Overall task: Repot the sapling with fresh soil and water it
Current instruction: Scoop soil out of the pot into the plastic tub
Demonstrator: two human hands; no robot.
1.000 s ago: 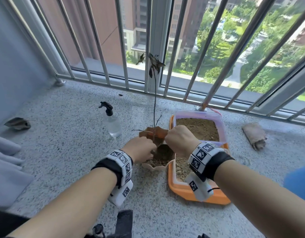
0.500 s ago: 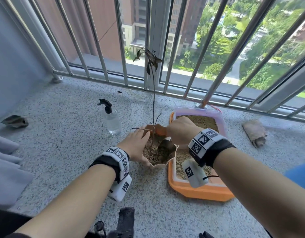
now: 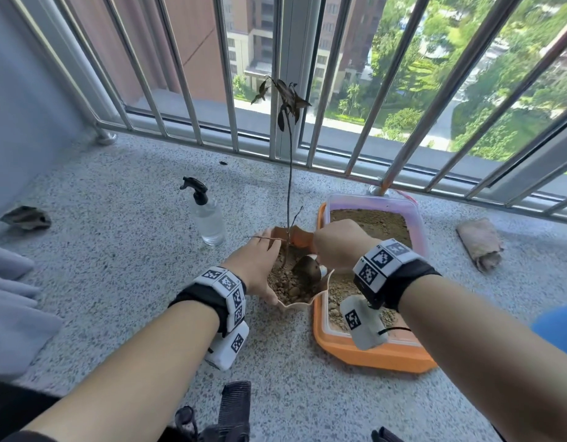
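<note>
Outside, a speckled floor (image 3: 116, 250) carries everything, bounded by a metal railing (image 3: 339, 90). Next in size, an orange tray (image 3: 371, 355) holds a clear tub of soil (image 3: 377, 221). Touching the tray's left side stands a wavy-rimmed pot (image 3: 299, 303), partly filled with soil, with the thin sapling (image 3: 290, 173) upright in it. The left hand (image 3: 256, 266) rests against the pot's left rim, fingers straight and together. The right hand (image 3: 339, 247) grips a small trowel (image 3: 307, 268) over the pot, fingers curled. A spray bottle (image 3: 207, 215) stands near the pot's left.
</note>
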